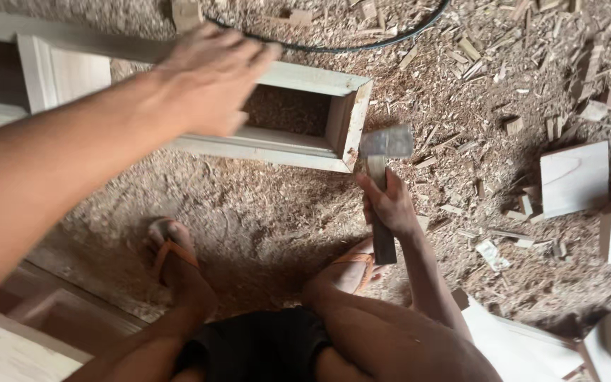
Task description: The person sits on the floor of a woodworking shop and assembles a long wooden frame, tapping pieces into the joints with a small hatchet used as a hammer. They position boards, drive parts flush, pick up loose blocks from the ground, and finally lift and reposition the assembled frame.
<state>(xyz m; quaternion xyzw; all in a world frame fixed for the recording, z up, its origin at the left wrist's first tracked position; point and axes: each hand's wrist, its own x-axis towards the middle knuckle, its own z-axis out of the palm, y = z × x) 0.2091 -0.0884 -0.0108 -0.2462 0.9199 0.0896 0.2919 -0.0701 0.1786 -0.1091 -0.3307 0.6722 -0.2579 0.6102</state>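
head view looks straight down on a person squatting over a floor thick with sawdust and wood chips. right hand is wrapped tight round the handle of a hammer, gripping it a little below the head; the dark metal head sits just off the right end of a pale wooden frame, near its corner, and whether it touches the wood cannot be told. the handle runs down past the hand toward the right foot.

left hand is stretched forward, blurred, palm down with fingers fairly spread, over the top rail of the frame near its middle; it seems to rest on the wood, holding nothing. the frame lies flat on the floor, its right compartment open onto sawdust, its left part running out of view at the picture's left edge.

both feet wear orange sandals, planted in the sawdust below the frame. a black cable curves across the chips above the frame. pale boards lie well apart at the right, with more flat offcuts at the lower right and a plank at the lower left.
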